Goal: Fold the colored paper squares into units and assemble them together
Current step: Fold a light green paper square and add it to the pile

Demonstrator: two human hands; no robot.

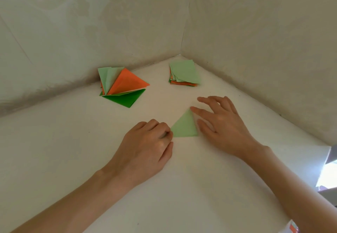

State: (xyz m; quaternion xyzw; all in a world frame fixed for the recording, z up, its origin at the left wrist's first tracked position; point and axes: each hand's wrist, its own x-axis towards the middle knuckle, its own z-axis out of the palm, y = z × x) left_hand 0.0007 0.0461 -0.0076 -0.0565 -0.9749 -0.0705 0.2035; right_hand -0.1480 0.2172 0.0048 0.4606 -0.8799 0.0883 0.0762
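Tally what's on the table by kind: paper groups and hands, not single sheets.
light green folded triangle: 1
pile of folded units: 1
stack of flat squares: 1
hands: 2 (left hand, right hand)
total: 5
Sheets within the pile and stack overlap too much to count.

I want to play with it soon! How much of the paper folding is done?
Done: a few folded units lie piled at the back, seemingly not joined. In hand: the left hand pinches and the right hand presses a light green triangle. Left: a stack of flat squares waits to be folded, then assembly.
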